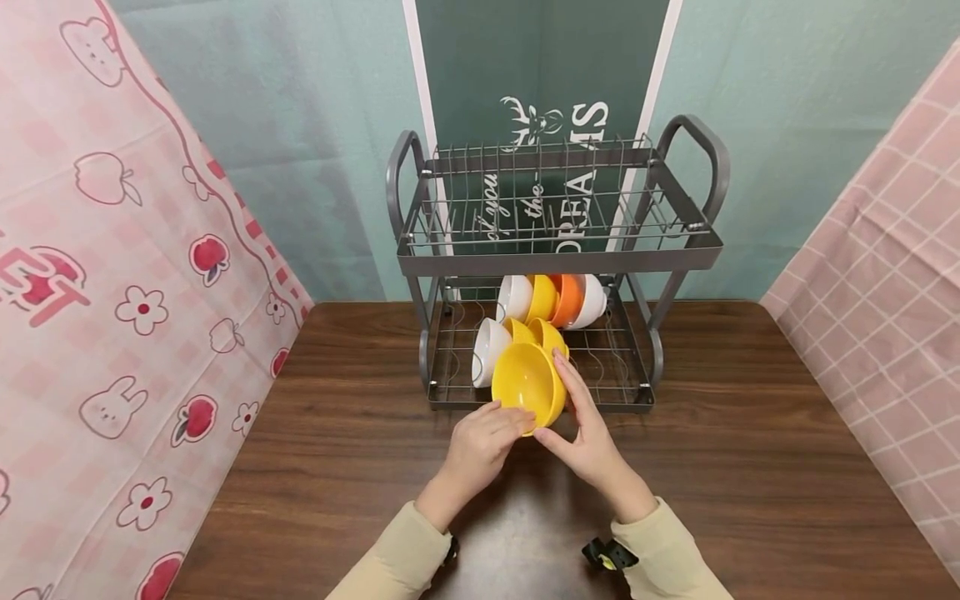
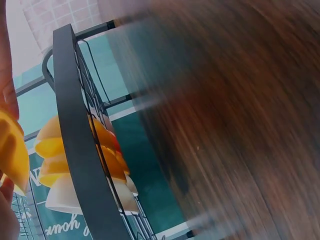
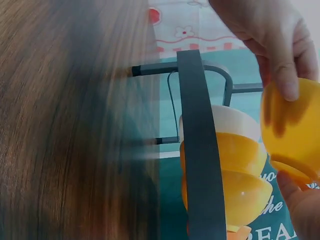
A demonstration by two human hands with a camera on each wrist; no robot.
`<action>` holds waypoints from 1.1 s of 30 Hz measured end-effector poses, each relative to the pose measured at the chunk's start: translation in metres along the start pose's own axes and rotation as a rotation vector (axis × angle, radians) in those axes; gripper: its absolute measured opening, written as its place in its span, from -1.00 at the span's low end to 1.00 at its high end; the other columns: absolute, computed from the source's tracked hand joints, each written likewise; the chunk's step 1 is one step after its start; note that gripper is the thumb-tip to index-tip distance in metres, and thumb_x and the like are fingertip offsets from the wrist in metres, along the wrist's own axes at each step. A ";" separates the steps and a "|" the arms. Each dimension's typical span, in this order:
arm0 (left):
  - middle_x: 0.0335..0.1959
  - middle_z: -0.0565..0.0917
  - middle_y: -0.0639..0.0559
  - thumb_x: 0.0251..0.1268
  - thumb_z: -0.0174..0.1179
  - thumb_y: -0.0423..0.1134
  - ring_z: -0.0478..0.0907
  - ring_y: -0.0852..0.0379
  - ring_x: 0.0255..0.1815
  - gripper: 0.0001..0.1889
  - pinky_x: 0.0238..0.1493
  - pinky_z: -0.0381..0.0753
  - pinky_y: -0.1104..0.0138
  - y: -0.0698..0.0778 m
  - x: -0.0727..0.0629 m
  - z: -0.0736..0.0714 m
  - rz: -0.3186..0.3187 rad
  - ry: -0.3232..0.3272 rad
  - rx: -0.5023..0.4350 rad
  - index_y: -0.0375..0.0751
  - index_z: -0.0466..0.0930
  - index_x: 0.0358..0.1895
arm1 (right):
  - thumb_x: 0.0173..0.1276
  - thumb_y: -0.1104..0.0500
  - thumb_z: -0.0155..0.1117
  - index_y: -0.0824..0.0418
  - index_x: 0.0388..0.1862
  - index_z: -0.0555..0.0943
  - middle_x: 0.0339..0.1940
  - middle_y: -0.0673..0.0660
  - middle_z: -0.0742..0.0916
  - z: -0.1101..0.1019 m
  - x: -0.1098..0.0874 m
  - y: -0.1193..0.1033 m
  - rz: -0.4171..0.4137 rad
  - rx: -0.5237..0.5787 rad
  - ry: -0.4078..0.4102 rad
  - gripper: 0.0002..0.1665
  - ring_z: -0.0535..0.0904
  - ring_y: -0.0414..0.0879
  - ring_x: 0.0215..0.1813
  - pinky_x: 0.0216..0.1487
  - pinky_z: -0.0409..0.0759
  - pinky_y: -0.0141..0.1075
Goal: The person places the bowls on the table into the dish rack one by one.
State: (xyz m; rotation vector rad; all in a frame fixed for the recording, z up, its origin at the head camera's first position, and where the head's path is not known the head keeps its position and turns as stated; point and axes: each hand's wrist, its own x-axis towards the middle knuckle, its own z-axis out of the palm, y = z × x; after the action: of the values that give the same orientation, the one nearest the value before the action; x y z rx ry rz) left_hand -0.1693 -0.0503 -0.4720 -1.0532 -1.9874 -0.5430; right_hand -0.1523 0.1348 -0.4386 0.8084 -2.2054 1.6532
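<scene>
A yellow bowl [image 1: 521, 383] is held at the front of the rack's lower tier, its hollow facing me. My left hand [image 1: 480, 442] pinches the near-left rim; in the right wrist view its thumb [image 3: 287, 82] lies on the outer wall. My right hand [image 1: 596, 446] grips the right side, fingers along the wall and thumb near the bottom. Behind the held bowl, a white bowl [image 1: 487, 354] and yellow bowls [image 1: 552, 337] stand on edge in the front row. The back row has a white bowl [image 1: 513, 298], a yellow one [image 1: 542, 298], an orange one [image 1: 567, 300] and another white one [image 1: 592, 304].
The grey two-tier dish rack [image 1: 558, 265] stands at the back of the brown wooden table [image 1: 360, 467]. Its wire upper tier, with a raised handle [image 1: 716, 167] at each end, overhangs the bowls. Pink curtains [image 1: 150, 367] flank the table, and a green cloth [image 1: 540, 67] hangs behind.
</scene>
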 end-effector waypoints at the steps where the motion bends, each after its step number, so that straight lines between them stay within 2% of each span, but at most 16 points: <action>1: -0.19 0.73 0.14 0.33 0.04 -0.26 0.66 0.27 -0.11 -0.78 0.01 0.59 0.27 -0.001 -0.001 -0.001 0.010 -0.005 -0.009 -0.07 0.70 -0.16 | -0.07 0.54 0.34 0.33 0.44 0.01 0.48 0.31 0.09 0.000 -0.001 0.001 0.015 0.018 -0.004 0.11 -0.03 -0.36 0.49 0.34 0.13 -0.61; 9: -0.17 0.73 0.17 0.27 0.12 -0.26 0.65 0.31 -0.09 -0.80 0.03 0.58 0.31 -0.003 -0.004 -0.005 0.102 -0.040 -0.068 -0.02 0.71 -0.13 | -0.05 0.39 0.43 0.15 0.49 -0.06 0.50 0.15 0.07 -0.006 -0.004 0.002 0.077 0.063 -0.088 0.20 0.05 -0.34 0.45 0.31 0.18 -0.61; 14: -0.14 0.72 0.17 0.31 0.08 -0.27 0.64 0.30 -0.07 -0.78 0.04 0.57 0.31 -0.001 -0.005 -0.003 0.109 -0.050 -0.090 -0.03 0.70 -0.11 | -0.09 0.40 0.46 0.13 0.48 -0.04 0.46 0.17 0.14 -0.009 -0.005 0.002 0.095 0.068 -0.103 0.22 0.16 -0.22 0.40 0.28 0.27 -0.57; 20: -0.12 0.71 0.16 0.34 0.04 -0.28 0.63 0.27 -0.02 -0.78 0.11 0.54 0.29 0.002 -0.006 0.001 0.072 -0.077 -0.092 -0.04 0.68 -0.11 | -0.15 0.44 0.47 0.15 0.45 0.04 0.42 0.21 0.22 -0.009 -0.006 0.002 0.089 0.047 -0.029 0.20 0.27 -0.08 0.32 0.23 0.32 -0.60; 23: -0.11 0.71 0.14 0.31 0.07 -0.29 0.61 0.25 0.02 -0.79 0.15 0.52 0.27 0.003 -0.006 0.003 0.059 -0.080 -0.096 -0.06 0.67 -0.10 | -0.20 0.46 0.49 0.18 0.44 0.08 0.42 0.23 0.23 -0.009 -0.007 0.001 0.079 0.025 0.016 0.21 0.27 -0.09 0.32 0.22 0.30 -0.63; 26: -0.05 0.69 0.10 0.24 0.13 -0.33 0.58 0.20 0.08 -0.76 0.19 0.48 0.25 0.002 -0.007 0.004 0.034 -0.081 -0.071 -0.11 0.64 -0.04 | -0.24 0.52 0.47 0.28 0.42 0.09 0.40 0.31 0.23 -0.010 -0.006 -0.004 0.068 0.002 0.046 0.20 0.27 -0.06 0.31 0.21 0.29 -0.66; 29: 0.06 0.63 0.05 0.11 0.22 -0.36 0.52 0.13 0.16 -0.63 0.26 0.41 0.26 0.000 -0.009 0.005 -0.030 -0.095 -0.017 -0.16 0.57 0.05 | -0.26 0.54 0.46 0.36 0.40 0.08 0.39 0.34 0.24 -0.012 -0.004 -0.008 0.049 -0.004 0.061 0.19 0.29 -0.09 0.29 0.19 0.30 -0.67; 31: 0.12 0.58 0.02 0.02 0.27 -0.37 0.48 0.09 0.21 -0.52 0.26 0.41 0.24 -0.003 -0.012 0.006 -0.095 -0.121 0.009 -0.18 0.52 0.11 | -0.26 0.55 0.45 0.38 0.40 0.08 0.38 0.35 0.24 -0.016 -0.003 -0.010 0.047 -0.008 0.066 0.18 0.29 -0.10 0.28 0.18 0.32 -0.66; 33: 0.16 0.54 0.01 -0.02 0.30 -0.37 0.44 0.08 0.23 -0.47 0.25 0.42 0.23 -0.005 -0.016 0.007 -0.154 -0.154 0.030 -0.18 0.49 0.13 | -0.25 0.54 0.45 0.35 0.41 0.08 0.39 0.32 0.24 -0.019 -0.002 -0.013 0.046 -0.003 0.073 0.19 0.28 -0.19 0.28 0.18 0.32 -0.66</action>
State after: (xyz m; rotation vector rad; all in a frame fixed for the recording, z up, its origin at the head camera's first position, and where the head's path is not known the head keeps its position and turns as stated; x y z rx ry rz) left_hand -0.1714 -0.0565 -0.4889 -0.9529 -2.2190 -0.5254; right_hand -0.1451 0.1511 -0.4238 0.6904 -2.1916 1.6719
